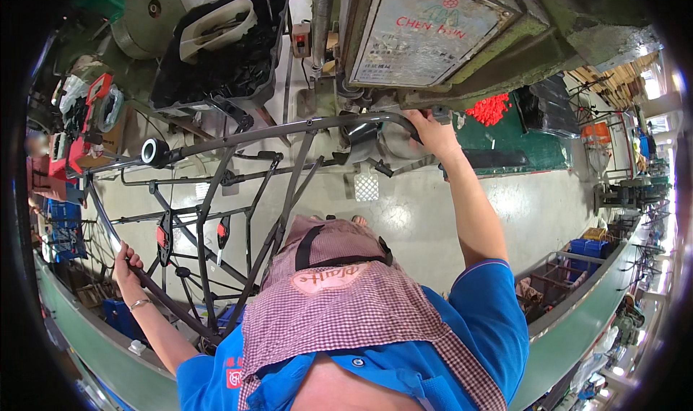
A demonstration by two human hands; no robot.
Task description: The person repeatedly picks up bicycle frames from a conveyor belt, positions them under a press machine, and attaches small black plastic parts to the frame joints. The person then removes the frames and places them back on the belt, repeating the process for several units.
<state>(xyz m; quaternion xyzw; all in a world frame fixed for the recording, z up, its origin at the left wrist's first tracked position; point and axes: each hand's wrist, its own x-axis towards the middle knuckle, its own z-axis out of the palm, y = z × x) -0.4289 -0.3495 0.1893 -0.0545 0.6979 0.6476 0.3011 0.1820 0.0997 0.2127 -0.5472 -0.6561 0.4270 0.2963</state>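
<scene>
A large dark grey metal tube frame point(238, 187), folded with several crossbars and black joints, stretches across the middle. My left hand point(127, 265) grips one of its lower tubes at the left. My right hand point(432, 129) reaches up and holds the curved end of its top tube, right under a green press machine point(462, 43) with a grey metal plate on its front. Red clips sit on two of the frame's bars near the left. I wear a blue shirt and a checked apron.
A black bin point(224, 50) of black plastic parts stands at upper left beside a round grey disc. Small red parts point(489, 109) lie on a green surface at right. A green bench edge point(577, 317) curves along the bottom. Blue crates stand at right and left.
</scene>
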